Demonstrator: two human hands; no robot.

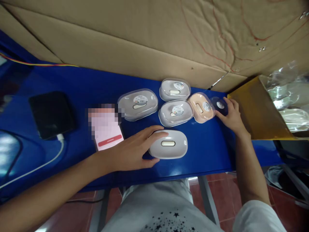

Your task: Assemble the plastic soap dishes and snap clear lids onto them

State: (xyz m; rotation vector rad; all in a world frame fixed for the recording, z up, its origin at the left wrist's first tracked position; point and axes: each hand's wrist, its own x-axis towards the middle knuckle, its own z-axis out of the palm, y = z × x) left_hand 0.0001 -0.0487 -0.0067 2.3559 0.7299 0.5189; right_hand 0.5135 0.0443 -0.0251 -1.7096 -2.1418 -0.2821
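Note:
My left hand [135, 149] grips the left end of a glossy grey oval box [180, 146] near the table's front edge, thumb below and fingers over its top. A cream-coloured oblong inset sits in the middle of its lid. At the right, my right hand [230, 116] has thumb and fingers around the edge of a clear plastic cover [216, 104] with a round label. Beside that cover lies a peach box [199, 104] under a clear cover. Grey boxes with clear covers and round labels stand further back: one at left [131, 108], one in the middle [171, 117], one behind [169, 85].
A lit phone [108, 129] lies left of the boxes. Further left is a black device [51, 112] with a white cable [59, 149]. An open cardboard carton [251, 109] holding clear plastic pieces [294, 117] stands at right. A cardboard wall [120, 38] borders the blue table [205, 158].

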